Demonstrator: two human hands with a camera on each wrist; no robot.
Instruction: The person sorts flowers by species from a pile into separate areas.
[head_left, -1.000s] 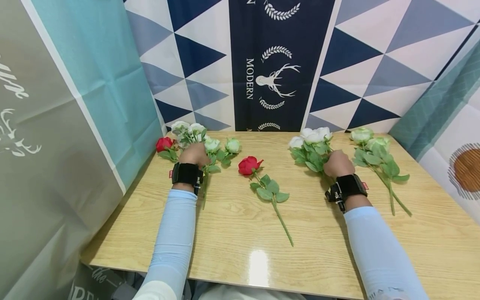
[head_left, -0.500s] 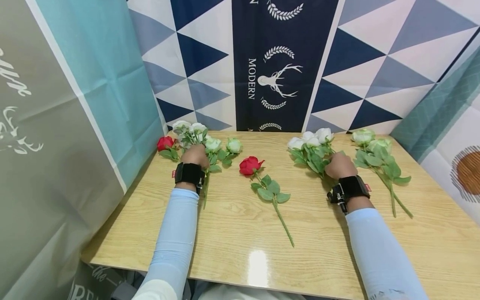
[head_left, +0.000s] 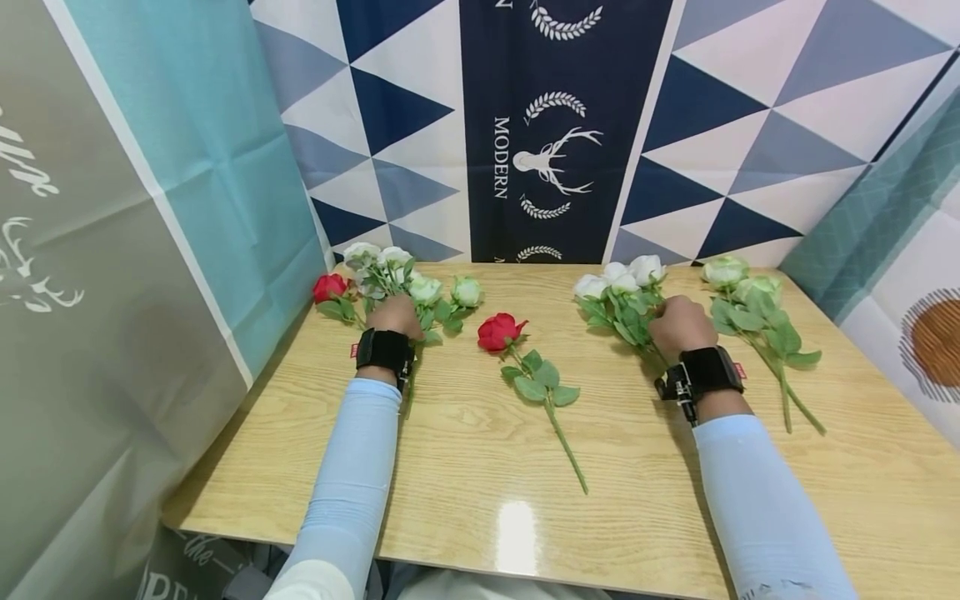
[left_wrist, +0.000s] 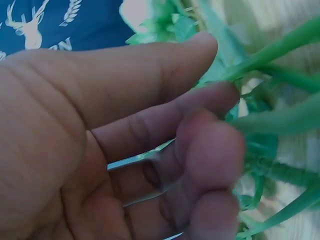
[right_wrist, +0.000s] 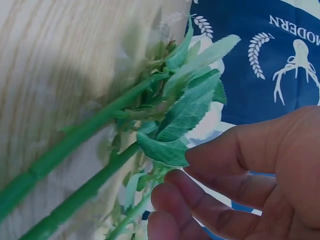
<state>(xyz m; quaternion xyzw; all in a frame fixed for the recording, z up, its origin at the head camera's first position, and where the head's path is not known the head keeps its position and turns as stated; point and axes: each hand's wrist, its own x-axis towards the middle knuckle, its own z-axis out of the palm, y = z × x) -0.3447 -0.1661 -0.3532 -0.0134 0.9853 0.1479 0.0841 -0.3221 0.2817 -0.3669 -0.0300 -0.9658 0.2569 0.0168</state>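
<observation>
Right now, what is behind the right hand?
Beyond the right hand, white roses lie leftward, pale green roses rightward; in the head view, what it covers is hidden.

Backed at far edge of worktop point(head_left: 457, 458) by blue/wht triangle-print cloth point(head_left: 405, 104) w/ navy panel point(head_left: 558, 75); flanked at L edge by grey/teal drape point(head_left: 112, 242), far R corner by patterned sheet point(head_left: 892, 250); lit w/ glare point(head_left: 517, 537) nr front.

Wood-grain table point(head_left: 450, 475) carries: 1 far-left red rose point(head_left: 329, 288), several left white roses point(head_left: 393, 257), 2 left green roses point(head_left: 467, 292), 1 central red rose point(head_left: 501, 332), 3 right white roses point(head_left: 619, 277), 2 right green roses point(head_left: 757, 290).
</observation>
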